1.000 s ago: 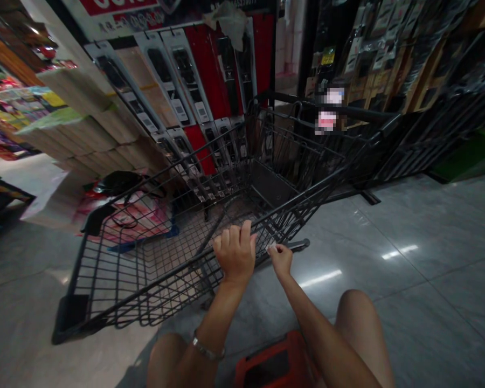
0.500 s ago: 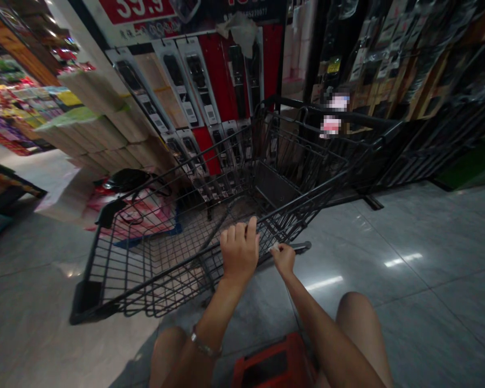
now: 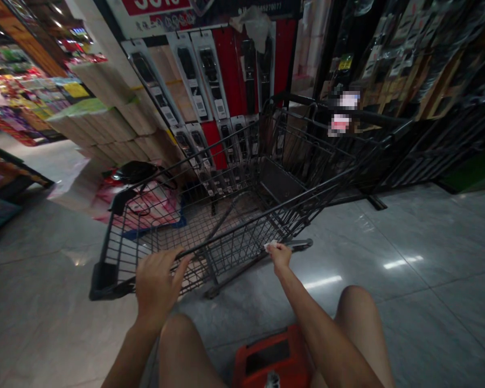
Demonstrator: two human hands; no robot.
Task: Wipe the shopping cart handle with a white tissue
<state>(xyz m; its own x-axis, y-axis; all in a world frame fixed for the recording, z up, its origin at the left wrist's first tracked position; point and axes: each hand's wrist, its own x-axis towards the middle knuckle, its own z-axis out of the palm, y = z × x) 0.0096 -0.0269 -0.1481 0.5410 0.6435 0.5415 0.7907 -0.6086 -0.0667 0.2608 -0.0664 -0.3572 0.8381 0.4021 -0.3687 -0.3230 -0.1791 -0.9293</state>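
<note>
At the near long side of a black wire shopping cart (image 3: 282, 180), the left hand (image 3: 157, 277) lies with its fingers over the top rim (image 3: 242, 224) and its thumb set apart; whether it grips the bar or merely rests there, I cannot tell. Half a second ago it was at about the middle of that side, close to the other hand; now it has slid well left, near the cart's front corner (image 3: 105, 277), leaving the middle of the rim uncovered. The right hand (image 3: 282, 255) has hardly changed place: thumb and fingertips pinch a small white scrap (image 3: 270, 246) beside the cart's lower side, though contact with the wires is unclear. The cart stands on the tiled floor (image 3: 347, 242) before the same hanging packs (image 3: 211, 70), which sit a little farther right in view. At the bottom edge, a silvery object (image 3: 272, 380) has appeared against the orange-red box (image 3: 297, 350).
</note>
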